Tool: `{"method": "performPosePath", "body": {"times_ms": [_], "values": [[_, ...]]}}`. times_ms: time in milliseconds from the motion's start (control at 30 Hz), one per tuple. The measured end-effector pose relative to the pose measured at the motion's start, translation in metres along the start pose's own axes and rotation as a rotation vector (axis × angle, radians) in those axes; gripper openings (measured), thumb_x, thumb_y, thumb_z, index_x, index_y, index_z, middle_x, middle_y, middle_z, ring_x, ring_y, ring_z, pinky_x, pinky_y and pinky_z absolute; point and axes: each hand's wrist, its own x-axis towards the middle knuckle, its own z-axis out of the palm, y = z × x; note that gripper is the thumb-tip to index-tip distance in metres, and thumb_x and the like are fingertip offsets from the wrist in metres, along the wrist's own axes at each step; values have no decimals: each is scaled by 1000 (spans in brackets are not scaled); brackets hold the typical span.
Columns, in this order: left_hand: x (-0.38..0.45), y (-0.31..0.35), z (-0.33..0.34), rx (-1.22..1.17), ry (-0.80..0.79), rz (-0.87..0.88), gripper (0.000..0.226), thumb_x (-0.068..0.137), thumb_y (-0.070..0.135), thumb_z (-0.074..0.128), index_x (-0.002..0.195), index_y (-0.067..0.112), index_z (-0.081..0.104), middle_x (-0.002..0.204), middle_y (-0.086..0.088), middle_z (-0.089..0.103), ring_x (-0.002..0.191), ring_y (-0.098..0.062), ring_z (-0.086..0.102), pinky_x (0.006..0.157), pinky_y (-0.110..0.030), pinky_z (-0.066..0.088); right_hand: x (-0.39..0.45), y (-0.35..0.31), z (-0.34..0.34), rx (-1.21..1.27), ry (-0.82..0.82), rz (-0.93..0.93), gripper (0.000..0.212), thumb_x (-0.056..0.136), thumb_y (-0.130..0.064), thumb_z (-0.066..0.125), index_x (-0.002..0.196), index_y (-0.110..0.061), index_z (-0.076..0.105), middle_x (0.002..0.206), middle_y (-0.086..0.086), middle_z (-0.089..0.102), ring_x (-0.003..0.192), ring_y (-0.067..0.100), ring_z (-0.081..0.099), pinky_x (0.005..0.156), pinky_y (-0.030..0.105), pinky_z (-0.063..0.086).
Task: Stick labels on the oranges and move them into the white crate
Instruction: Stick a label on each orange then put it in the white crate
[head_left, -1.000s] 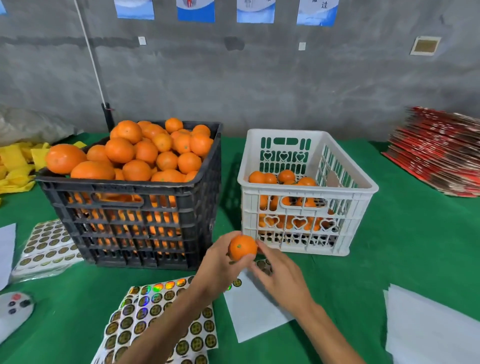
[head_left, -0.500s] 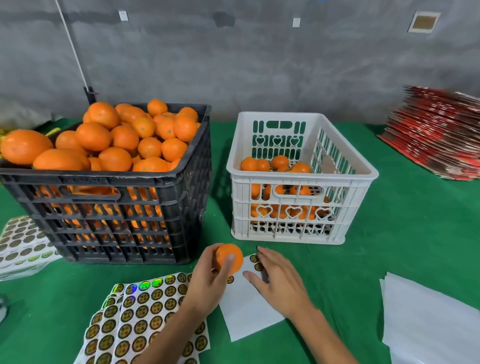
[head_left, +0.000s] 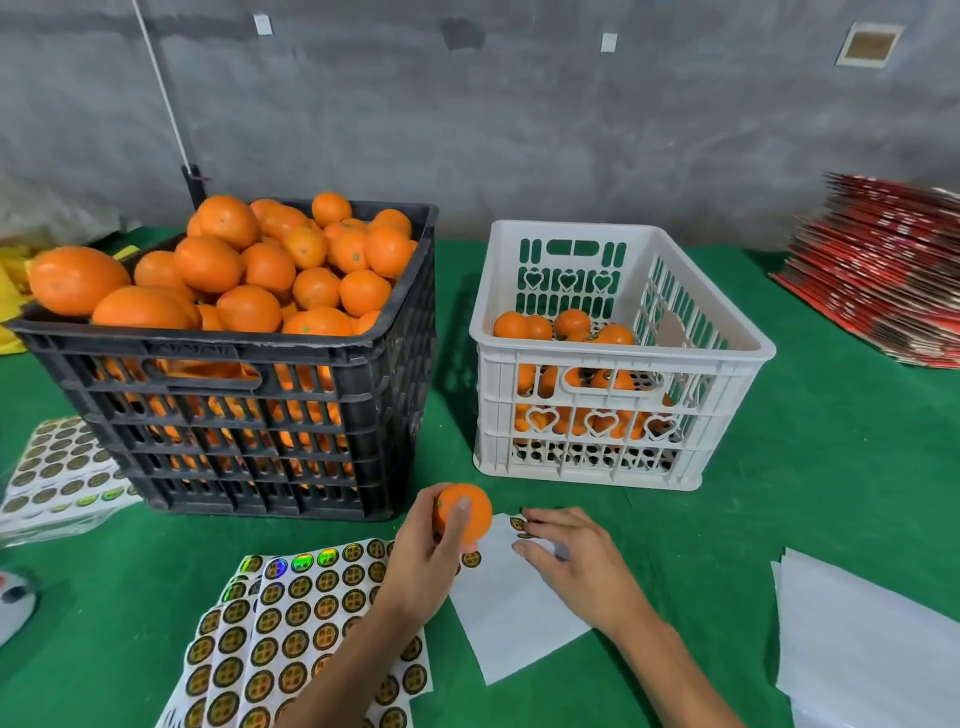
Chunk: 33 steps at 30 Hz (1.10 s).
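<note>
My left hand (head_left: 423, 558) grips an orange (head_left: 469, 512) just above the green table, in front of the two crates. My right hand (head_left: 574, 558) lies on a nearly used-up white backing sheet (head_left: 511, 618), its fingertips at a round gold label (head_left: 517, 523) at the sheet's far edge; another label (head_left: 470, 559) remains under the orange. The white crate (head_left: 613, 447) behind holds several oranges. The black crate (head_left: 249, 410) on the left is heaped with oranges. Full label sheets (head_left: 291, 623) lie under my left forearm.
More label sheets (head_left: 57, 473) lie left of the black crate. A pile of white sheets (head_left: 862, 639) sits at the right front, and a stack of red cartons (head_left: 883, 270) at the far right. Yellow items (head_left: 10, 280) and a grey wall lie behind.
My left hand has lowered the orange towards the table. My right hand has left the orange and come down onto the backing sheet, fingertips at a label.
</note>
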Motion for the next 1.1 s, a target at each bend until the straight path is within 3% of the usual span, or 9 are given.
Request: {"method": "performPosePath", "body": {"times_ms": [133, 233, 333, 467, 900, 1000, 1100], "values": [[-1, 2, 0, -28, 6, 5, 61, 87, 82, 45, 128, 37, 54, 120, 10, 64, 104, -8, 67, 81, -30, 62, 1, 2, -1, 168, 22, 86, 25, 95, -37, 71, 118, -27, 77, 128, -26, 63, 121, -7, 48, 91, 20, 51], [0, 2, 0, -34, -1, 3, 61, 86, 80, 47, 127, 35, 54, 119, 8, 64, 105, -12, 67, 84, -35, 62, 1, 1, 0, 247, 43, 127, 13, 94, -33, 73, 103, -35, 81, 116, -30, 67, 119, -10, 50, 87, 15, 50], [-1, 3, -1, 2, 0, 17, 61, 85, 83, 45, 124, 38, 54, 114, 11, 65, 99, -4, 66, 78, -22, 57, 3, -2, 0, 322, 70, 166, 19, 90, -27, 75, 86, -44, 80, 106, -33, 69, 112, -10, 55, 85, 8, 44], [-1, 7, -2, -5, -6, 12, 62, 83, 83, 44, 124, 38, 54, 114, 10, 65, 97, -1, 65, 73, -14, 53, 7, -5, 2, 343, 85, 217, 22, 86, -25, 75, 78, -45, 79, 98, -33, 70, 104, -10, 57, 88, 17, 45], [-3, 5, -4, 35, -23, 37, 60, 87, 78, 42, 127, 34, 53, 114, 11, 64, 98, -1, 63, 71, -11, 49, 7, -12, 5, 341, 150, 272, 15, 87, -25, 75, 75, -34, 78, 91, -22, 71, 98, -11, 56, 87, 17, 44], [-2, 4, -3, 38, -30, 35, 56, 89, 76, 42, 127, 36, 53, 116, 12, 63, 101, -9, 64, 77, -17, 48, 6, -16, 6, 339, 255, 275, 13, 92, -26, 72, 82, -33, 75, 93, -15, 71, 93, -6, 61, 81, 19, 48], [-1, 3, -3, 27, -38, 33, 50, 91, 71, 46, 126, 36, 54, 116, 12, 63, 101, -11, 65, 77, -18, 50, 4, -25, 4, 266, 482, 146, 15, 96, -20, 66, 86, -31, 70, 93, -21, 69, 95, 0, 62, 82, 16, 46]]}}
